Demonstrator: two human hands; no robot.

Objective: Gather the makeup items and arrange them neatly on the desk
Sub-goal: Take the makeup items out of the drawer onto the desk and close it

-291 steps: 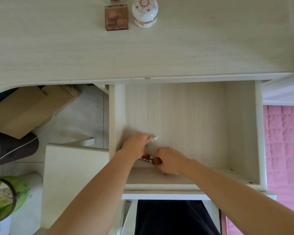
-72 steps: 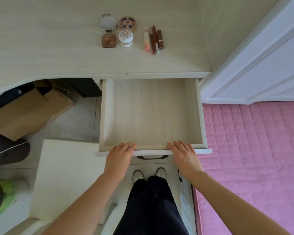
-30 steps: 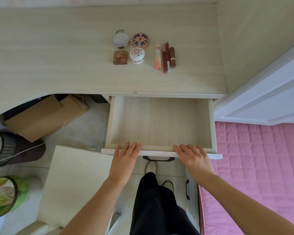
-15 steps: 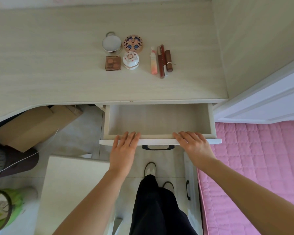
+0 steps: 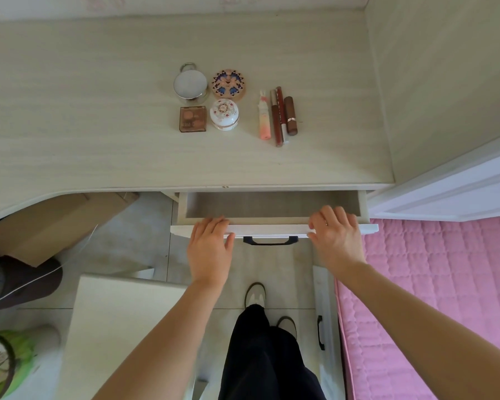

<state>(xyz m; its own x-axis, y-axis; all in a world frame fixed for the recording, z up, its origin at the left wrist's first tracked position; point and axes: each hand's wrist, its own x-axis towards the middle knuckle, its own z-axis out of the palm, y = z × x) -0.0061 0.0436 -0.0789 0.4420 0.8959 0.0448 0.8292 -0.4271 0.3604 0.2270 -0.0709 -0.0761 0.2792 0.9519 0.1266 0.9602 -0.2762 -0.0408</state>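
You get a bright, even, soft daylight view with no glare and only faint shadows, darkest inside the drawer (image 5: 272, 204) and under the desk (image 5: 98, 140), while the wide lens bows straight edges toward the corners and focus stays fairly sharp throughout.

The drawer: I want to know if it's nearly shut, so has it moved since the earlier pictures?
Yes. The drawer has slid in under the desk edge; only a narrow strip still shows. Left hand and right hand press its front.
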